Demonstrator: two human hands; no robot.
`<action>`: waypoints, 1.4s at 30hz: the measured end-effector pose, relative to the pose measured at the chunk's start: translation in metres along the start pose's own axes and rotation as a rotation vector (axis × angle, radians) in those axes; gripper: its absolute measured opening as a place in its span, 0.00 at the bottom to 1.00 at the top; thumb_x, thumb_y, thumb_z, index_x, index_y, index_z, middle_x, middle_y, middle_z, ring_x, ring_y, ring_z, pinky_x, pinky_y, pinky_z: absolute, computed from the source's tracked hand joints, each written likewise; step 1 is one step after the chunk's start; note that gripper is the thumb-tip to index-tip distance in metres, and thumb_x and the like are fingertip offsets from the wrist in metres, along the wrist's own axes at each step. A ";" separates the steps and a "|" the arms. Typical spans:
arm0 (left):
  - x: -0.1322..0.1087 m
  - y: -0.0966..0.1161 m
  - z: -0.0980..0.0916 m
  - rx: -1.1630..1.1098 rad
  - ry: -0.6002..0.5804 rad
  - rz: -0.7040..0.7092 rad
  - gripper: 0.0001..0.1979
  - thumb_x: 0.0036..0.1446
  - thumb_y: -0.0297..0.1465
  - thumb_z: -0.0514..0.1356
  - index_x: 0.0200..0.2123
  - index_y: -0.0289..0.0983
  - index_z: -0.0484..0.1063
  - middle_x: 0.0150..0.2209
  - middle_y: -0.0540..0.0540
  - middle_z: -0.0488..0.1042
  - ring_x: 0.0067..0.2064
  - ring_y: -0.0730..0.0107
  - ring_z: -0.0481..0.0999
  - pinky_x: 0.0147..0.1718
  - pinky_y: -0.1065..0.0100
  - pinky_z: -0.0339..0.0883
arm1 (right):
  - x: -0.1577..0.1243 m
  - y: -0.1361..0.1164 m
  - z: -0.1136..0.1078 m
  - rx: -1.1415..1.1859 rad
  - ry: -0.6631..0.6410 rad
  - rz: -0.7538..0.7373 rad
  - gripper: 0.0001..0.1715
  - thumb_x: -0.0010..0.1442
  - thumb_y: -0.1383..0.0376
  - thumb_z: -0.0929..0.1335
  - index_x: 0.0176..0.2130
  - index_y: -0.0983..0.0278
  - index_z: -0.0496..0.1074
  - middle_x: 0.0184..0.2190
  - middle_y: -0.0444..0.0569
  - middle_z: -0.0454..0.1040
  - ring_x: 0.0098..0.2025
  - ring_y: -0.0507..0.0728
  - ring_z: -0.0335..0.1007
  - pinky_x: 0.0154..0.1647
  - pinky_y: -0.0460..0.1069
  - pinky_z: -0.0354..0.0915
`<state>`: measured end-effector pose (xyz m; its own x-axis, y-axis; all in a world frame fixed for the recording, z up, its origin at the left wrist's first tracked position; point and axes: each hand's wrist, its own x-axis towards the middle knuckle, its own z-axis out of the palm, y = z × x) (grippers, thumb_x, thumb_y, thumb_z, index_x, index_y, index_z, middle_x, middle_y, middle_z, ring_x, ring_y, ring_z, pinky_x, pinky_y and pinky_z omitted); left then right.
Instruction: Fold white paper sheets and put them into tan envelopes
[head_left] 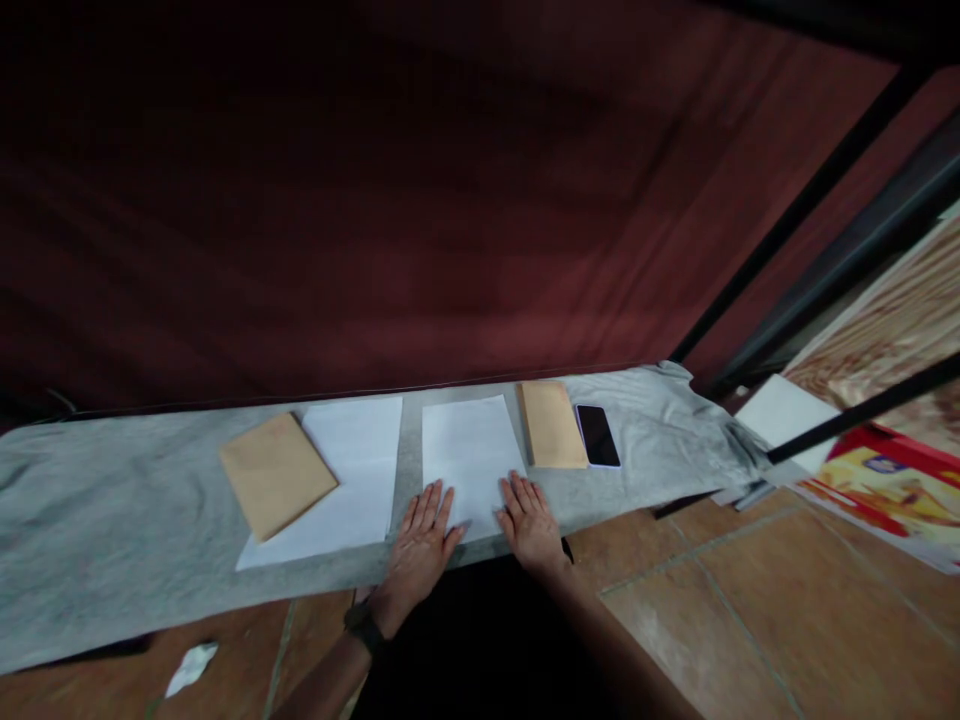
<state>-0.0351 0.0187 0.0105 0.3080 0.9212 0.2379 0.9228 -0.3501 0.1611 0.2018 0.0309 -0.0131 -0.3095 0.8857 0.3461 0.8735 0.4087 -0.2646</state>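
Note:
A white sheet of paper (470, 440) lies on the grey cloth (172, 480) in front of me. My left hand (421, 545) rests flat by its lower left corner, fingers stretched out, with a dark watch on the wrist. At the lower right edge of the same sheet lies my right hand (529, 520), palm down and fingers extended. Left of them is white paper (360, 460), partly covered by a tilted brown envelope or pad (277, 475). Another brown envelope-like item (553, 425) sits right of the middle sheet, beside a phone (598, 436) with a dark screen.
Behind the cloth-covered surface hangs a dark red curtain-like backdrop (450, 230). Black bars (795, 220) slant at the right. A white panel (787, 415) and a red and yellow box (892, 490) stand there. Crumpled white paper (192, 667) lies on the tiled floor (735, 600).

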 end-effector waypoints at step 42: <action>-0.027 -0.029 -0.045 -0.695 0.013 -0.305 0.23 0.47 0.23 0.53 0.45 0.41 0.78 0.49 0.45 0.80 0.53 0.62 0.77 0.57 0.57 0.68 | -0.006 0.028 -0.050 0.672 0.077 0.148 0.21 0.59 0.70 0.63 0.49 0.58 0.78 0.52 0.51 0.77 0.56 0.59 0.73 0.60 0.59 0.67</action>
<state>-0.0804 -0.0040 0.0427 0.0561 0.9938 0.0964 0.6067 -0.1106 0.7872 0.2473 0.0259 0.0227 -0.1564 0.9346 0.3196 0.4744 0.3549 -0.8056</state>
